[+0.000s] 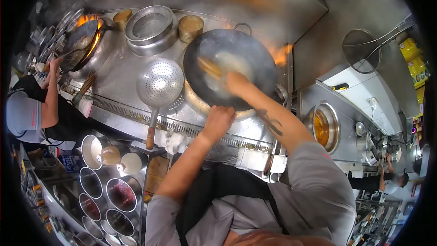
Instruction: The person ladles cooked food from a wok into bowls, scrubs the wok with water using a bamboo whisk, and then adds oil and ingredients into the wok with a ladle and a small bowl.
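A large black wok (261,59) sits on the burner in front of me, with steaming, cloudy liquid in its bottom. My right hand (236,83) reaches into it, closed around a bamboo wok brush (209,67) whose bristle end points to the upper left. At the near rim, my left hand (220,120) is closed with its fingers curled on the wok's edge; the grip itself is partly hidden. Left of the wok lies a perforated strainer ladle (160,82), its wooden handle toward me.
Flames rise behind the wok's right side. A metal pot (150,25) stands at the back beneath a running spout. At left, a co-worker (32,114) handles a flaming wok (84,41). Several sauce containers (123,193) stand lower left; a metal bowl (334,125) is at right.
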Tool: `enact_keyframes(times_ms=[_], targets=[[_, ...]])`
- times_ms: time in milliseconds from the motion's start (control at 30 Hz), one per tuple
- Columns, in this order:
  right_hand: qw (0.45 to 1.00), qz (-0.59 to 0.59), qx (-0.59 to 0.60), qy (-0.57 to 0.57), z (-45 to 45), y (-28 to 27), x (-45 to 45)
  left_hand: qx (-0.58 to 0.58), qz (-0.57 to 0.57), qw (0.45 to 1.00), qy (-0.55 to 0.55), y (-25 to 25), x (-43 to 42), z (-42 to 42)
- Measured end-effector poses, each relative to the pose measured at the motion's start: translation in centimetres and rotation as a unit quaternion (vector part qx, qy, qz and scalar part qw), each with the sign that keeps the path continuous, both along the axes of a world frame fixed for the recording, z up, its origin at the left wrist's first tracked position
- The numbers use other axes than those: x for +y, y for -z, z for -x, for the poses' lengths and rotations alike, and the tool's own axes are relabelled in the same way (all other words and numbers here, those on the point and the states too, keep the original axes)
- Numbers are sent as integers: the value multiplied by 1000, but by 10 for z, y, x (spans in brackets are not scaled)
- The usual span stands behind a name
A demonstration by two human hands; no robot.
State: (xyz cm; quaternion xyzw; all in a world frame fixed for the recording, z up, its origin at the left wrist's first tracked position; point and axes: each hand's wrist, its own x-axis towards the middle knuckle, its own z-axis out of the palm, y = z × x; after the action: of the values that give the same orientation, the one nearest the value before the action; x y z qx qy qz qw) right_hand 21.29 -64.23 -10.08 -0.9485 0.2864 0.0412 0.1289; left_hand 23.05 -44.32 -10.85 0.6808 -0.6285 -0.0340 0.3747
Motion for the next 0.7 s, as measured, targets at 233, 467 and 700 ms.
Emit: enact_keyframes(times_ms=[233, 467, 700], targets=[[995, 35, 89, 29, 47, -27, -21, 4, 13, 1000, 4, 8, -1, -1], [997, 66, 20, -32, 56, -40, 6, 0, -3, 1000, 9, 8, -1, -2], [998, -22, 10, 56, -18, -26, -53, -7, 12, 999, 32, 6, 1, -7]])
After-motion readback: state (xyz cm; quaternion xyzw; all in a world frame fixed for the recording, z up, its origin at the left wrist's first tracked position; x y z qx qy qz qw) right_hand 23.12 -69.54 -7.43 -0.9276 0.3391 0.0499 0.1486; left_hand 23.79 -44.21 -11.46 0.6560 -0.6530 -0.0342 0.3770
